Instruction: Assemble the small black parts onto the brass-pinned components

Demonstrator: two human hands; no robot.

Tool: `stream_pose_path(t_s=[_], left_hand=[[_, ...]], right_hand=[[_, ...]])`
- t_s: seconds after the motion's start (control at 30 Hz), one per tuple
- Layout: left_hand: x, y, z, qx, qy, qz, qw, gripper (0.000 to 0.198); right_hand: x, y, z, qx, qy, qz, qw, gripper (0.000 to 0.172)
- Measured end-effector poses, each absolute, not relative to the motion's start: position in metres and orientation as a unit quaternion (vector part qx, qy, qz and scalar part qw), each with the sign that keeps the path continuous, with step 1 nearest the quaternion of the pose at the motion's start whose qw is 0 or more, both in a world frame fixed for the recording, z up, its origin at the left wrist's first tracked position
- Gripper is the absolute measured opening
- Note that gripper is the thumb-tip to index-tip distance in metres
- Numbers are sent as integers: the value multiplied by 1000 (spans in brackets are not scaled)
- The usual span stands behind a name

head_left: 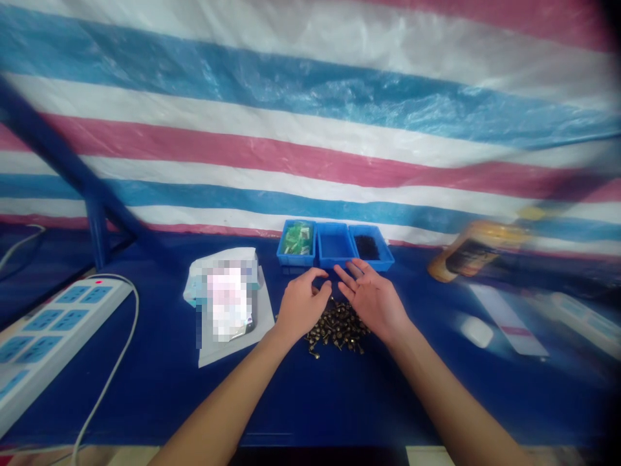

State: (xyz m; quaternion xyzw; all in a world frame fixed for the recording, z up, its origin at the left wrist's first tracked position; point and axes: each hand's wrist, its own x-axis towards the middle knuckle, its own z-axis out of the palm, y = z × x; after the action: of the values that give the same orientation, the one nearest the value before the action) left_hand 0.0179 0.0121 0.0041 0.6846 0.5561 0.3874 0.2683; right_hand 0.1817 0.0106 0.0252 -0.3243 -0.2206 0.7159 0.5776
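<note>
A loose pile of small brass-coloured metal pieces, perhaps screws, lies on the blue table between my hands. My left hand is at the pile's left edge, fingers curved and thumb apart, with nothing visible in it. On the other side, my right hand is turned partly palm up with its fingers spread, holding nothing. Just beyond the fingertips stand three small blue bins: the left bin has green-and-clear packets, the middle bin shows its bare bottom, and the right bin contains small black pieces.
At the left are a white power strip with its cable and a white packet on paper, partly blurred out. To the right lie a brown-yellow bottle, a white rounded object and a white strip. Striped sheeting hangs behind.
</note>
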Motion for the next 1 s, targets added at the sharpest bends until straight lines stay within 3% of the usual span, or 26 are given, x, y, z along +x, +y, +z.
stream_pose_path(t_s=[0.17, 0.47, 0.73, 1.0], left_hand=[[20, 10, 6, 708, 554, 391, 197, 14], [19, 9, 5, 727, 553, 361, 186, 16], [20, 9, 4, 730, 540, 367, 201, 16], [20, 10, 5, 723, 539, 376, 213, 15]], right_hand=[[192, 20, 18, -429, -106, 647, 622, 9], [214, 54, -5, -514, -46, 535, 669, 27], [231, 69, 1, -561, -27, 480, 674, 16], [237, 70, -2, -592, -30, 410, 693, 21]])
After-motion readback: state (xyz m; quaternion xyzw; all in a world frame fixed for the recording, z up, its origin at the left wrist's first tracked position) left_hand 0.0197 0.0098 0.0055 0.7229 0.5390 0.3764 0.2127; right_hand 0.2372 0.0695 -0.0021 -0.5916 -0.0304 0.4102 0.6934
